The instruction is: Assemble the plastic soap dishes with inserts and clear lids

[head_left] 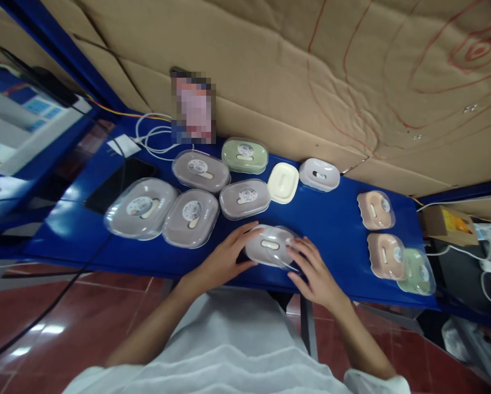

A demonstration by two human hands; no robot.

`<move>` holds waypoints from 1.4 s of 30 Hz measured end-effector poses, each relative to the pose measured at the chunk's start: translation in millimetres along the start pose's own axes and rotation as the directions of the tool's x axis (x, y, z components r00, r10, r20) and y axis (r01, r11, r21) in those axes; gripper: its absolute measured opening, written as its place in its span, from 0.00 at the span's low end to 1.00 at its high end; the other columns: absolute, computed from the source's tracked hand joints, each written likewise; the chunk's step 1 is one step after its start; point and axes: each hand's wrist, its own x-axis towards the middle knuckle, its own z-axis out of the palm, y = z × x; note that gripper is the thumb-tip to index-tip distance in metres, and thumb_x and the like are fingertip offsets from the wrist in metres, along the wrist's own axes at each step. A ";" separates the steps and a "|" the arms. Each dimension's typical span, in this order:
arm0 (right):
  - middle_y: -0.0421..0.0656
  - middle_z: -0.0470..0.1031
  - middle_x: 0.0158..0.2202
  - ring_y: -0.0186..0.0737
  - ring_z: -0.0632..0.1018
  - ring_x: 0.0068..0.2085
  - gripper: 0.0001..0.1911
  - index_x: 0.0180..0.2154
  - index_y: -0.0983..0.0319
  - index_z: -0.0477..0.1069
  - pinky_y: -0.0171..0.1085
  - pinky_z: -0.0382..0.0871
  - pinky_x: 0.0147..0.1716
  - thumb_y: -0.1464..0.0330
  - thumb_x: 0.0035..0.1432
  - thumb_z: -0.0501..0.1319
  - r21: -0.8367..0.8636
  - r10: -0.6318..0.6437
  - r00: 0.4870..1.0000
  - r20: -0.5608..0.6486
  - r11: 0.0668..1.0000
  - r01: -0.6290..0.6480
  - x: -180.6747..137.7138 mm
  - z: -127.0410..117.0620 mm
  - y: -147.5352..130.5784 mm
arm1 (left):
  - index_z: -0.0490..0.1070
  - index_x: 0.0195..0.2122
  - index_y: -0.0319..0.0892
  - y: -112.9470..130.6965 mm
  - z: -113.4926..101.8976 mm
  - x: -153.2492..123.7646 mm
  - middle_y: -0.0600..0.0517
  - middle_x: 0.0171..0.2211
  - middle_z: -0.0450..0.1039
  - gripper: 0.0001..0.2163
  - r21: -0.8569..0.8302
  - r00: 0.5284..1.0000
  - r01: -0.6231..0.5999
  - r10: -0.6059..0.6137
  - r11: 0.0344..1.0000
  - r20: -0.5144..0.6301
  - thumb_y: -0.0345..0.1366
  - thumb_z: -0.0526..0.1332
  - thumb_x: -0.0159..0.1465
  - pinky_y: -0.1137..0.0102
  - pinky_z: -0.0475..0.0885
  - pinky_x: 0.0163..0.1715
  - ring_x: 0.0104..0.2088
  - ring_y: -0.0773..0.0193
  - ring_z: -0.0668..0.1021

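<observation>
A grey soap box (269, 244) with a clear lid is at the front of the blue table, between my hands. My left hand (228, 253) closes round its left end, thumb low and fingers over the top edge. On the right end, my right hand (313, 271) presses its fingers against the clear lid, which looks slightly shifted to the right. Just behind are another lidded grey box (233, 203) and a cream lid-like piece (284, 183). An uncovered-looking pale box (320, 174) stands near the cardboard wall.
More lidded grey boxes (191, 232) stand to the left, and a green one (244, 156) at the back. Pink boxes (387, 268) and a green box (421, 280) sit at the right. A dark phone-like slab (112, 180), white cable (151, 143) and cardboard wall (270, 65) border the table.
</observation>
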 end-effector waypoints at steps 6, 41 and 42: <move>0.52 0.72 0.70 0.52 0.68 0.73 0.29 0.73 0.61 0.62 0.62 0.51 0.78 0.65 0.75 0.57 -0.121 -0.282 0.950 0.137 0.947 0.298 42.7 12.3 2.1 | 0.43 0.80 0.58 -1.4 2.2 -1.0 0.44 0.77 0.58 0.48 -0.067 1.000 0.002 -0.004 0.998 -0.030 0.32 0.72 0.67 0.49 0.64 0.75 0.76 0.49 0.64; 0.53 0.79 0.60 0.54 0.76 0.66 0.20 0.61 0.58 0.72 0.60 0.58 0.71 0.55 0.76 0.59 -0.066 0.030 0.996 -0.084 0.997 -0.036 91.3 31.0 67.4 | 0.62 0.73 0.45 10.1 -95.7 -3.2 0.38 0.70 0.68 0.38 0.463 0.772 0.261 0.105 0.847 -0.627 0.45 0.74 0.66 0.46 0.69 0.69 0.69 0.40 0.73; 0.52 0.81 0.57 0.53 0.78 0.63 0.16 0.56 0.58 0.75 0.59 0.59 0.70 0.56 0.74 0.61 -0.047 0.022 0.995 -0.099 0.999 -0.027 89.6 30.1 66.2 | 0.62 0.73 0.41 3.4 -105.5 3.3 0.36 0.70 0.68 0.38 0.457 0.774 0.304 0.063 0.836 -0.630 0.44 0.74 0.65 0.45 0.69 0.69 0.69 0.39 0.72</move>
